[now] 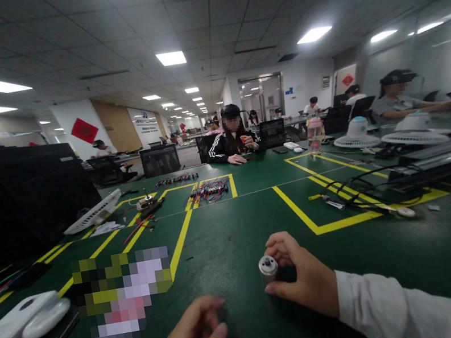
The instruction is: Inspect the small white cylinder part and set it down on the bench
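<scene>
the small silver motor [269, 270] is near the middle of the green table [229, 243], a bit to the right, with its round top facing up. the right hand [300, 272] holds it from the right side, thumb in front and fingers behind. i can't tell if its bottom touches the table. the left hand [195, 335] is nearer and to the left, well apart from the motor, with its fingers bent and a gap between them and the thumb. on the right side, black wires [351, 185] lie over yellow tape [320, 229]. on the near left is a long white thing [18, 327]. farther off, past the middle, sits a messy pile of colored wires [211, 191]. a clear pink bottle [316, 136] and a white fan [357, 136] stand far to the right. at the far side, a person in a black jacket [217, 146] sits with one hand up.
</scene>
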Demonstrator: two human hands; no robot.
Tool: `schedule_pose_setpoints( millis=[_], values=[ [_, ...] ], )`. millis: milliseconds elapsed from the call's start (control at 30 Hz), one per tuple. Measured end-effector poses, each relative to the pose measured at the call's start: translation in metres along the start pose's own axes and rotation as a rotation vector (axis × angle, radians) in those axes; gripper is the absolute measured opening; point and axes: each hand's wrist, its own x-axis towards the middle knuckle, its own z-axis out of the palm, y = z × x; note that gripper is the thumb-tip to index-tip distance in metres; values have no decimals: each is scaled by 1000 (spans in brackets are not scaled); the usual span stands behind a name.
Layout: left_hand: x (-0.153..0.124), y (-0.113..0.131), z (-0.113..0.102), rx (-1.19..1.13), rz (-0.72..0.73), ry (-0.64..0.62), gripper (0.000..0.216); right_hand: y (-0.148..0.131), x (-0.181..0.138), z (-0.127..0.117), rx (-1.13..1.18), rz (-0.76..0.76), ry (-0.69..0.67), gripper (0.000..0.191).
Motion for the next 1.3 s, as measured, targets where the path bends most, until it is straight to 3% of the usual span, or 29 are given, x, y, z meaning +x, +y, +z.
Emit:
schedule_pose_setpoints(
  millis=[67,167,300,700,1067,1167,1300],
  values=[
    [16,19,22,11,93,-3,28,1,2,0,40,34,-25,57],
    [40,41,50,-7,171,24,26,-1,4,-1,51,26,-67,44],
    [60,55,65,9,225,63,11,-5,4,-3,69,11,-102,38],
    [64,59,54,59,283,106,18,-4,-3,-9,-12,-14,-93,36],
    [61,38,56,291,284,-64,19,-4,-11,-25,-51,60,82,30],
    [60,40,53,233,288,-61,23,3,-18,-42,-98,98,143,32],
    [50,39,41,134,254,-64,19,29,-40,-90,-343,152,272,38]
  ],
)
